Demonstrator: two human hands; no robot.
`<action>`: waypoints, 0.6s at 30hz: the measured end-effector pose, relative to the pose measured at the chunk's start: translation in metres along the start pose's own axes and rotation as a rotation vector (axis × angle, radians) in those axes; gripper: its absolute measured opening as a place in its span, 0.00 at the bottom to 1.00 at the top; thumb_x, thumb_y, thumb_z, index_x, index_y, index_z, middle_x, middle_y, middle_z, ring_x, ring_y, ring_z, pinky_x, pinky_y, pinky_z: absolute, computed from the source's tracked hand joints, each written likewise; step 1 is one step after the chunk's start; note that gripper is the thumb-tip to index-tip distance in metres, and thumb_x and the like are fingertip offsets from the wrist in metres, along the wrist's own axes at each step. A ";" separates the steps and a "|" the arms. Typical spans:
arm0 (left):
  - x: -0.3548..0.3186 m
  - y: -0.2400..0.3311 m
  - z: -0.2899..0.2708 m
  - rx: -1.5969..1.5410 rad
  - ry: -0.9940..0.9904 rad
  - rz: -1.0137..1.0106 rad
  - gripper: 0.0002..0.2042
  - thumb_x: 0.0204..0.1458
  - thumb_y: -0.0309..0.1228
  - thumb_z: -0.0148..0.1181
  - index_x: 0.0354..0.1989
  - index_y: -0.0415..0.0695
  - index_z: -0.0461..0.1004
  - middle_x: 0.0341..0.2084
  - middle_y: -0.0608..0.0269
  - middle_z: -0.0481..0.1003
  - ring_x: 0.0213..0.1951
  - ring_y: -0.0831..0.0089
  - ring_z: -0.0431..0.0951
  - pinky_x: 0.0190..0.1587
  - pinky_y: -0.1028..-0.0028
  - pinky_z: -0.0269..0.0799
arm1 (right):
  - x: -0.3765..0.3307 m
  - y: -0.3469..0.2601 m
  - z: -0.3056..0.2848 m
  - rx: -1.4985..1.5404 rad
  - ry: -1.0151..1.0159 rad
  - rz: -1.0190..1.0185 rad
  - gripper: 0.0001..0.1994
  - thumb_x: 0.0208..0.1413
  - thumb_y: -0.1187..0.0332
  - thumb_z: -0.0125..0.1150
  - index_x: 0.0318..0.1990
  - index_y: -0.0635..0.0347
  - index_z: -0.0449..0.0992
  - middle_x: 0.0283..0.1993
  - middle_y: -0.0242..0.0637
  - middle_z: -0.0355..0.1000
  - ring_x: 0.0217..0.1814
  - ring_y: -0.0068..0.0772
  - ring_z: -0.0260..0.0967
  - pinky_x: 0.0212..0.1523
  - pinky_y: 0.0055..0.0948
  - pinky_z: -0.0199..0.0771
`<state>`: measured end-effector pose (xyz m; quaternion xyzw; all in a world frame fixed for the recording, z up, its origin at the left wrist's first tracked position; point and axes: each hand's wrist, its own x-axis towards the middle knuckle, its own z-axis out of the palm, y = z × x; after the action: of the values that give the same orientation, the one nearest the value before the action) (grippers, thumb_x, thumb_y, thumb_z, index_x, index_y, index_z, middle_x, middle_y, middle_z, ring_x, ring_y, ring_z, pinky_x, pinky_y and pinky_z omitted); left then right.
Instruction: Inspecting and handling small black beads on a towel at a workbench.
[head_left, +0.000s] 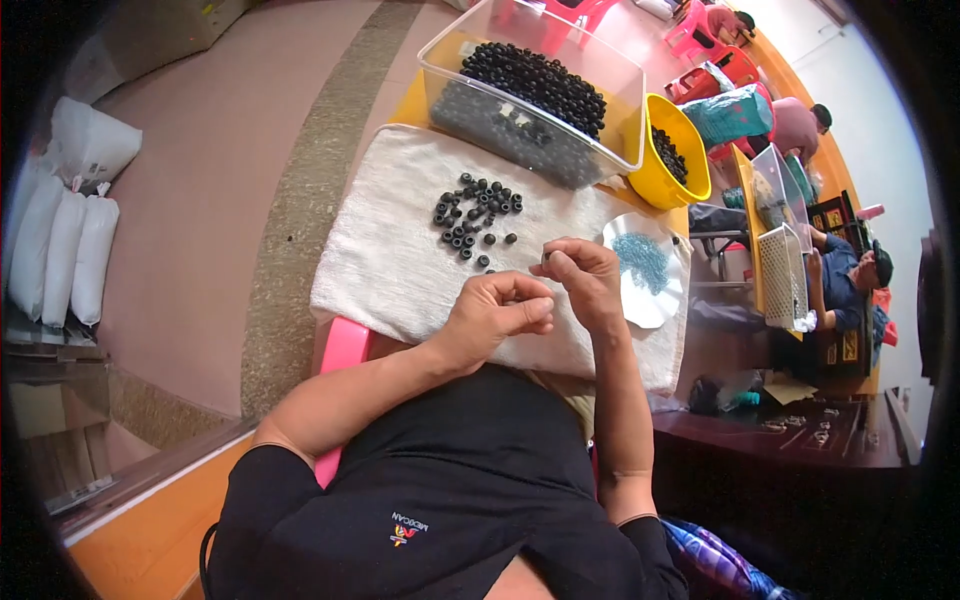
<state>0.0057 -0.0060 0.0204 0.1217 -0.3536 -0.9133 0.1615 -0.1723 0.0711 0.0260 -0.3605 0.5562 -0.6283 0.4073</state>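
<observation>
My right hand pinches a small black ring-like piece between thumb and fingertips, above the white cloth. Just left of it, my left hand is closed with thumb and fingers together; whatever it holds, if anything, is hidden. Beyond my hands lies a loose group of small round black pieces, several with a hole showing. Near my right hand rests a white wavy-edged plate bearing a heap of tiny blue bits.
A clear plastic bin full of black pieces stands at the cloth's far edge. To its right is a yellow bowl with more. Filled white sacks stand far left. Other people sit at tables on the right.
</observation>
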 end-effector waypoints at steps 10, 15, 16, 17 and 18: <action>0.006 -0.003 -0.007 0.095 0.044 0.038 0.07 0.57 0.24 0.60 0.42 0.36 0.76 0.33 0.61 0.78 0.34 0.75 0.80 0.42 0.74 0.80 | -0.014 -0.015 -0.005 0.074 -0.144 -0.070 0.04 0.55 0.77 0.63 0.37 0.67 0.78 0.35 0.35 0.73 0.39 0.24 0.71 0.43 0.26 0.78; 0.007 -0.004 -0.006 0.103 0.048 0.047 0.07 0.56 0.24 0.60 0.41 0.36 0.76 0.32 0.62 0.78 0.33 0.77 0.79 0.40 0.76 0.78 | -0.019 -0.014 -0.008 -0.070 -0.173 -0.045 0.03 0.54 0.77 0.64 0.35 0.67 0.78 0.35 0.34 0.73 0.38 0.22 0.71 0.41 0.23 0.72; 0.007 -0.004 -0.005 0.118 0.061 0.058 0.06 0.56 0.24 0.61 0.41 0.37 0.77 0.32 0.64 0.79 0.32 0.79 0.78 0.39 0.78 0.77 | -0.020 -0.016 -0.007 -0.102 -0.184 -0.027 0.03 0.54 0.76 0.64 0.35 0.67 0.78 0.35 0.34 0.74 0.38 0.22 0.70 0.40 0.22 0.70; 0.007 -0.004 -0.004 0.117 0.061 0.057 0.06 0.56 0.24 0.61 0.41 0.37 0.77 0.32 0.64 0.79 0.32 0.79 0.78 0.39 0.78 0.77 | -0.021 -0.017 -0.006 -0.102 -0.183 -0.026 0.03 0.54 0.76 0.64 0.35 0.67 0.78 0.35 0.34 0.74 0.38 0.22 0.70 0.40 0.22 0.70; 0.007 -0.003 -0.005 0.133 0.053 0.065 0.06 0.56 0.25 0.61 0.40 0.37 0.77 0.32 0.64 0.79 0.32 0.79 0.78 0.39 0.78 0.77 | -0.021 -0.018 -0.005 -0.111 -0.194 -0.016 0.03 0.54 0.76 0.64 0.34 0.67 0.78 0.35 0.33 0.74 0.38 0.22 0.70 0.40 0.22 0.70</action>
<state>0.0005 -0.0091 0.0142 0.1449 -0.4129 -0.8785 0.1918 -0.1701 0.0936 0.0430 -0.4461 0.5453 -0.5617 0.4337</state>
